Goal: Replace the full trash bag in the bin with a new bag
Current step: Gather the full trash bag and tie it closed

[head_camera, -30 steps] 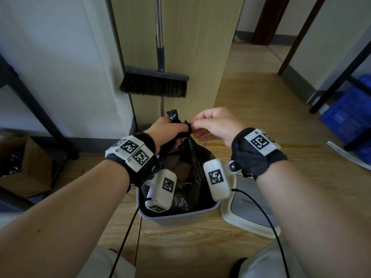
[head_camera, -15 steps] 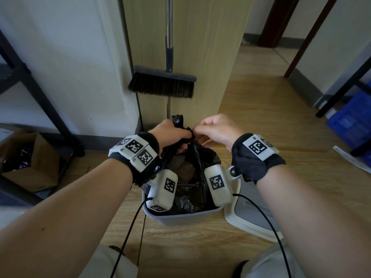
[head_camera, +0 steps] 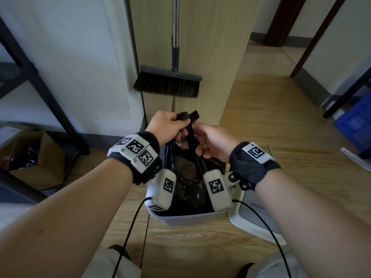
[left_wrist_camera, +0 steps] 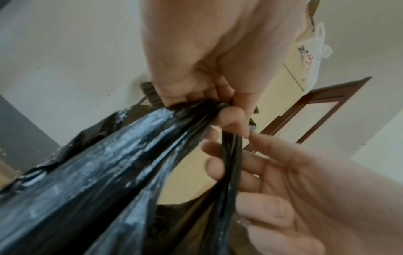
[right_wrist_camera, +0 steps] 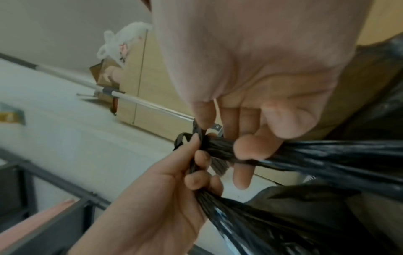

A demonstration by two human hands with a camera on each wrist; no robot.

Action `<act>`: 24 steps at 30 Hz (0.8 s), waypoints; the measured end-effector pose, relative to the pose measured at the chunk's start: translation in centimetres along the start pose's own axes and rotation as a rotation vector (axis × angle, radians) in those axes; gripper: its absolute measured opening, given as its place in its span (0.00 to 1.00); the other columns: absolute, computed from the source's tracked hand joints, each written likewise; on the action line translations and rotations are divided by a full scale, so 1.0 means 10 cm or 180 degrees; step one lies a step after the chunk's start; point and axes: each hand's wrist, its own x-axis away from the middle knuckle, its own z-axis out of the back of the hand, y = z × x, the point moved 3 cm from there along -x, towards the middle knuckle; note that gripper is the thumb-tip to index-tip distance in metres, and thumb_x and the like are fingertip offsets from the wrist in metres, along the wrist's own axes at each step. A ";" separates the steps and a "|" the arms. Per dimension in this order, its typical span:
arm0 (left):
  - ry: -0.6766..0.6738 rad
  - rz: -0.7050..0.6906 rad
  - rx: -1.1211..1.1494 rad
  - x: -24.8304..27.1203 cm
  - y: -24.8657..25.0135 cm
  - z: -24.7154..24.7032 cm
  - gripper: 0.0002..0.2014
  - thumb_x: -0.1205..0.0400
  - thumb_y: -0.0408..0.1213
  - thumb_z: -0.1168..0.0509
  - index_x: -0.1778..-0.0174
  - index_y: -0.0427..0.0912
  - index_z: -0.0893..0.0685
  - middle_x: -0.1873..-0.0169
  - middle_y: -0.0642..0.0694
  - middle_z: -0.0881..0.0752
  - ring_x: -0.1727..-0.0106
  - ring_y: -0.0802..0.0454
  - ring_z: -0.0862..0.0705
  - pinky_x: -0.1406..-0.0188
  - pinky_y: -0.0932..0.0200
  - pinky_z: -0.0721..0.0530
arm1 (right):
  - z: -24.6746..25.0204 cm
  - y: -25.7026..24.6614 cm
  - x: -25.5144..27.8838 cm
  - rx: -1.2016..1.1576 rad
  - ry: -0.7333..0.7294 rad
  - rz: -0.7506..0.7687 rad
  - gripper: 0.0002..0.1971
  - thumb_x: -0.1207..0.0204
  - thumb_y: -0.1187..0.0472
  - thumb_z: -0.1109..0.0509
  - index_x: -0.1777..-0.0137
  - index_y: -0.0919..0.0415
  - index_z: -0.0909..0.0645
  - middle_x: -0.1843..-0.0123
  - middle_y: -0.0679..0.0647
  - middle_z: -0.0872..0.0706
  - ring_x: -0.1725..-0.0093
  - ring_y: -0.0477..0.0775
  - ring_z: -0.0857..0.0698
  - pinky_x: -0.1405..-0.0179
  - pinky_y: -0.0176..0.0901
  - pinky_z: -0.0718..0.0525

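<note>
Change since earlier view: right hand [head_camera: 212,144] has dropped from level with the left hand [head_camera: 167,125] to below it, along the bag's right gathered strand; left hand has lifted slightly.

Item: black trash bag [head_camera: 192,177], full, still seated in the grey bin [head_camera: 186,217] on the wood floor. Bin lid [head_camera: 255,221] lies just beside the bin, to its right.

Left hand: fingers curled tight round one bunched handle of the bag; the twisted end pokes out above the fist.

Right hand: thumb [right_wrist_camera: 253,146] and fingers pinching the other bunched strand, which runs across the fingers; the left-wrist view shows the strand passing in front of the fingertips [left_wrist_camera: 214,168].

Step in hand, as judged: tying the two gathered ends shut. To do it well, keep both strands taut, cross one over the other close above the rubbish, and pull the knot down snug before lifting, so nothing spills.

Nearby: broom [head_camera: 167,83] against the wooden panel; cardboard box [head_camera: 34,157] at left.
</note>
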 end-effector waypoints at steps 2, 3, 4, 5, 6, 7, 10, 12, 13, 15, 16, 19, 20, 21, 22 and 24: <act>0.0180 -0.0072 -0.0200 -0.04 -0.03 0.05 0.10 0.21 0.36 0.31 0.70 0.42 0.16 0.81 0.52 0.18 0.81 0.59 0.23 0.74 0.66 0.20 | -0.04 -0.03 0.01 0.0436 -0.0148 0.0011 0.13 0.20 0.49 0.37 0.55 0.55 0.15 0.64 0.53 0.14 0.77 0.47 0.25 0.83 0.33 0.33; 0.0215 -0.0103 -0.0300 -0.05 -0.05 0.07 0.08 0.22 0.35 0.31 0.68 0.42 0.14 0.78 0.50 0.17 0.77 0.56 0.22 0.69 0.63 0.18 | -0.05 -0.04 0.02 0.0615 -0.0174 0.0048 0.09 0.22 0.53 0.33 0.57 0.56 0.15 0.67 0.52 0.15 0.76 0.46 0.25 0.83 0.32 0.33; 0.0226 -0.0144 -0.0400 -0.06 -0.06 0.09 0.05 0.23 0.34 0.30 0.65 0.43 0.13 0.75 0.48 0.16 0.74 0.55 0.20 0.66 0.60 0.16 | -0.06 -0.05 0.03 0.0765 -0.0184 0.0103 0.05 0.24 0.57 0.30 0.59 0.57 0.16 0.69 0.51 0.17 0.77 0.45 0.26 0.83 0.31 0.33; 0.0222 -0.0189 -0.0506 -0.07 -0.07 0.10 0.04 0.24 0.33 0.31 0.63 0.44 0.12 0.74 0.47 0.14 0.71 0.54 0.18 0.63 0.58 0.14 | -0.07 -0.05 0.03 0.0888 -0.0170 0.0164 0.04 0.26 0.60 0.27 0.61 0.57 0.17 0.72 0.50 0.19 0.78 0.44 0.27 0.84 0.31 0.33; 0.0199 -0.0223 -0.0624 -0.08 -0.08 0.10 0.05 0.24 0.33 0.31 0.62 0.46 0.11 0.72 0.46 0.13 0.70 0.53 0.16 0.61 0.57 0.13 | -0.08 -0.06 0.03 0.0971 -0.0129 0.0209 0.04 0.27 0.62 0.27 0.61 0.57 0.18 0.73 0.50 0.21 0.79 0.44 0.27 0.85 0.31 0.34; 0.0149 -0.0261 -0.0753 -0.08 -0.08 0.10 0.05 0.25 0.32 0.31 0.61 0.46 0.10 0.70 0.46 0.12 0.69 0.53 0.16 0.60 0.56 0.13 | -0.09 -0.07 0.03 0.1012 -0.0048 0.0234 0.03 0.27 0.64 0.27 0.60 0.58 0.19 0.74 0.50 0.22 0.81 0.43 0.28 0.85 0.30 0.34; -0.0143 -0.0245 -0.1210 -0.06 -0.06 0.06 0.06 0.23 0.35 0.33 0.58 0.40 0.10 0.72 0.47 0.15 0.71 0.52 0.20 0.66 0.59 0.17 | -0.04 -0.09 0.01 0.1000 0.0436 0.0267 0.07 0.30 0.71 0.29 0.60 0.58 0.20 0.74 0.52 0.22 0.83 0.43 0.27 0.86 0.31 0.32; -0.0379 -0.0069 -0.1323 -0.03 -0.04 0.02 0.08 0.22 0.36 0.35 0.60 0.36 0.12 0.77 0.47 0.22 0.77 0.53 0.25 0.77 0.64 0.23 | 0.01 -0.10 0.01 0.0891 0.0712 0.0332 0.10 0.31 0.74 0.31 0.64 0.57 0.22 0.74 0.54 0.20 0.80 0.47 0.24 0.85 0.33 0.27; -0.0477 0.0061 -0.1288 -0.03 -0.04 0.01 0.09 0.21 0.35 0.36 0.62 0.35 0.14 0.77 0.46 0.24 0.80 0.54 0.26 0.81 0.66 0.26 | 0.02 -0.10 0.01 0.0794 0.0771 0.0359 0.11 0.31 0.75 0.32 0.65 0.57 0.24 0.74 0.55 0.19 0.79 0.49 0.22 0.84 0.33 0.25; -0.0583 0.0349 -0.0942 -0.03 -0.04 -0.01 0.10 0.20 0.33 0.39 0.66 0.33 0.19 0.78 0.45 0.26 0.86 0.56 0.28 0.86 0.67 0.28 | 0.03 -0.10 0.00 0.0602 0.0766 0.0395 0.14 0.31 0.78 0.32 0.67 0.58 0.26 0.73 0.56 0.19 0.76 0.51 0.18 0.81 0.36 0.19; -0.0607 0.0473 -0.0669 -0.03 -0.05 -0.01 0.10 0.21 0.33 0.40 0.65 0.32 0.20 0.78 0.44 0.26 0.87 0.56 0.29 0.85 0.66 0.28 | 0.04 -0.10 0.01 0.0536 0.0730 0.0416 0.15 0.31 0.79 0.32 0.68 0.59 0.27 0.72 0.56 0.19 0.75 0.52 0.17 0.79 0.37 0.17; -0.0581 0.0671 -0.0047 -0.03 -0.07 0.01 0.10 0.20 0.33 0.40 0.66 0.34 0.21 0.77 0.43 0.24 0.79 0.52 0.28 0.80 0.62 0.26 | 0.05 -0.08 0.02 0.0540 0.0558 0.0483 0.16 0.30 0.82 0.34 0.71 0.61 0.24 0.70 0.57 0.17 0.71 0.52 0.15 0.73 0.35 0.14; -0.0564 0.0690 0.0061 -0.03 -0.08 0.03 0.10 0.20 0.33 0.40 0.66 0.35 0.21 0.76 0.43 0.24 0.78 0.52 0.27 0.79 0.61 0.26 | 0.05 -0.08 0.02 0.0582 0.0504 0.0475 0.16 0.30 0.82 0.35 0.71 0.62 0.21 0.68 0.58 0.16 0.69 0.52 0.14 0.70 0.35 0.13; -0.0563 0.0702 0.0143 -0.02 -0.09 0.03 0.10 0.20 0.34 0.39 0.66 0.35 0.20 0.76 0.43 0.23 0.78 0.52 0.26 0.79 0.62 0.25 | 0.06 -0.07 0.03 0.0606 0.0476 0.0450 0.16 0.30 0.81 0.35 0.70 0.62 0.18 0.67 0.57 0.15 0.67 0.51 0.14 0.67 0.35 0.12; -0.0580 0.0712 0.0212 -0.02 -0.10 0.04 0.10 0.20 0.34 0.38 0.65 0.35 0.20 0.76 0.43 0.23 0.78 0.53 0.26 0.79 0.62 0.25 | 0.06 -0.07 0.03 0.0600 0.0479 0.0416 0.15 0.29 0.79 0.35 0.68 0.61 0.16 0.65 0.57 0.14 0.65 0.50 0.14 0.64 0.36 0.12; -0.0619 0.0736 0.0305 -0.01 -0.11 0.05 0.10 0.19 0.33 0.38 0.65 0.35 0.18 0.75 0.44 0.21 0.79 0.55 0.24 0.79 0.63 0.24 | 0.06 -0.07 0.04 0.0566 0.0505 0.0345 0.10 0.26 0.72 0.33 0.63 0.60 0.14 0.61 0.56 0.12 0.62 0.50 0.13 0.60 0.40 0.11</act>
